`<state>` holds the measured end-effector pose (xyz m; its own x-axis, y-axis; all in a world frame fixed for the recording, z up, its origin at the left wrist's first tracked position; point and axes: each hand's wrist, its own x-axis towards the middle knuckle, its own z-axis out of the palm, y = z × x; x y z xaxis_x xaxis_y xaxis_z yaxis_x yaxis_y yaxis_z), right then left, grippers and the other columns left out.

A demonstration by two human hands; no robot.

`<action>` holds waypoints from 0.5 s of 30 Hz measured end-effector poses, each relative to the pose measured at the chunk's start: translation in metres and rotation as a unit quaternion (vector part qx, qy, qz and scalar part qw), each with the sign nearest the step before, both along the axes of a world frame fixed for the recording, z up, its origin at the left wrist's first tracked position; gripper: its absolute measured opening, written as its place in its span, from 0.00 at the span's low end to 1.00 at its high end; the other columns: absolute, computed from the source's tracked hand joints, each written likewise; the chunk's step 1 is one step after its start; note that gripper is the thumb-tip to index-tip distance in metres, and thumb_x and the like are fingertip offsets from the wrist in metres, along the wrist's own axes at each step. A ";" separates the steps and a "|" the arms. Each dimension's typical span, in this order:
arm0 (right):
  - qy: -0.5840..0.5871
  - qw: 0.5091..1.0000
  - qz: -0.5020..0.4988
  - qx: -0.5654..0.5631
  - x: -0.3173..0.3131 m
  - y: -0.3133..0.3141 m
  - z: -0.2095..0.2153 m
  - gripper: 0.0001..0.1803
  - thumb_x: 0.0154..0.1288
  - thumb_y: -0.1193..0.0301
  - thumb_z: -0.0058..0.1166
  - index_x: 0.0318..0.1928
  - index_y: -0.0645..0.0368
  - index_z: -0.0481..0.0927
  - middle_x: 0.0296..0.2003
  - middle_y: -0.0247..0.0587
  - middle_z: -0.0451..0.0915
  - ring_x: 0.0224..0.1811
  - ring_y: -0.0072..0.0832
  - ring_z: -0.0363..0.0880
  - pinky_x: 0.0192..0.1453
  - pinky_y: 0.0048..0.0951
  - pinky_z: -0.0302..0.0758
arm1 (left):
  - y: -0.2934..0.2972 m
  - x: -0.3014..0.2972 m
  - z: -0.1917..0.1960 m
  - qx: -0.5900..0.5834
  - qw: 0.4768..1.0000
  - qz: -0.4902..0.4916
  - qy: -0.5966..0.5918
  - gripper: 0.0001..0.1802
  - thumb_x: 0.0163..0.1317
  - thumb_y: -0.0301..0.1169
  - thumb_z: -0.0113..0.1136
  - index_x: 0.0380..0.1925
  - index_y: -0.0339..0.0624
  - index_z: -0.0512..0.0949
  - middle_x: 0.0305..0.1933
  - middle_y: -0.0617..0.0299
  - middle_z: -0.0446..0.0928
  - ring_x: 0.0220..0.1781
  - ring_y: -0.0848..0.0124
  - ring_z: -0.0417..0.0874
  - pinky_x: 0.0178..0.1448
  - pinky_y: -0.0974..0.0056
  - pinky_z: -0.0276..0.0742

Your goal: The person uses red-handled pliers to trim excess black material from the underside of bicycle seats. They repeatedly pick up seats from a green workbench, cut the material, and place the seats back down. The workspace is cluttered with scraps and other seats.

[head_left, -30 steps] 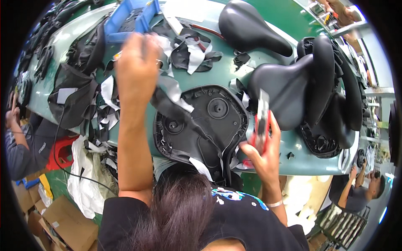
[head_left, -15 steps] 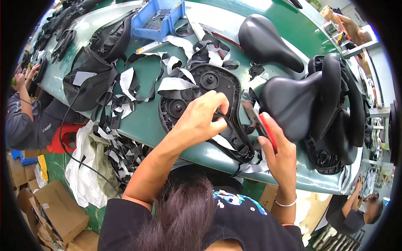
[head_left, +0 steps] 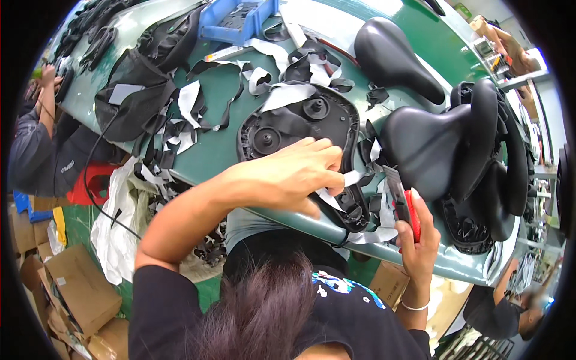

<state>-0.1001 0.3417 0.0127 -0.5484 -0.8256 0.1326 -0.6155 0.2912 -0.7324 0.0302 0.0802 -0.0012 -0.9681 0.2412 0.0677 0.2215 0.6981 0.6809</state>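
A black bicycle saddle (head_left: 336,120) lies underside up on the green table in front of me, two round knobs showing at its wide end. My left hand (head_left: 300,171) is over its near side, thumb and fingers closed on a short white strip scrap (head_left: 353,177) that pokes out past the fingertips. Pale material strips (head_left: 289,96) trail over the saddle's far edge, and a white flap shows near its nose. In my right hand (head_left: 418,243) is a red utility knife (head_left: 414,215), its blade pointing up and away, to the right of the saddle and apart from it.
Finished black saddles (head_left: 426,141) are heaped at the right, with another saddle (head_left: 390,57) behind. A blue bin (head_left: 231,27) stands at the back. Cut scraps (head_left: 192,105) and a black mesh bag (head_left: 135,90) lie left. Co-workers sit at both sides; cartons (head_left: 81,288) stand lower left.
My left hand has moved right across the saddle and now holds a white strip scrap out. My right hand with the knife has drawn down and to the right, away from the saddle.
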 end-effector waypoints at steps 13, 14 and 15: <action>0.246 0.919 0.232 0.203 0.008 -0.053 0.011 0.31 0.56 0.69 0.59 0.63 0.40 0.72 0.20 0.39 0.68 0.18 0.32 0.72 0.22 0.35 0.67 | -0.026 -0.045 -0.018 0.098 0.985 -0.007 -0.143 0.10 0.45 0.32 0.66 0.27 0.39 0.84 0.27 0.57 0.79 0.30 0.65 0.79 0.36 0.62 0.73; 0.232 0.917 0.228 0.231 0.005 -0.045 0.015 0.31 0.57 0.70 0.59 0.64 0.40 0.72 0.19 0.39 0.67 0.18 0.33 0.72 0.22 0.36 0.67 | -0.026 -0.043 -0.018 0.097 0.986 0.000 -0.139 0.10 0.46 0.33 0.66 0.27 0.39 0.84 0.27 0.58 0.79 0.30 0.66 0.79 0.36 0.63 0.72; 0.218 0.914 0.225 0.259 0.003 -0.034 0.023 0.32 0.57 0.70 0.59 0.64 0.40 0.71 0.18 0.39 0.66 0.18 0.34 0.72 0.22 0.37 0.66 | -0.026 -0.039 -0.018 0.139 0.979 0.024 -0.146 0.10 0.47 0.33 0.67 0.27 0.39 0.84 0.26 0.59 0.78 0.30 0.68 0.78 0.36 0.63 0.72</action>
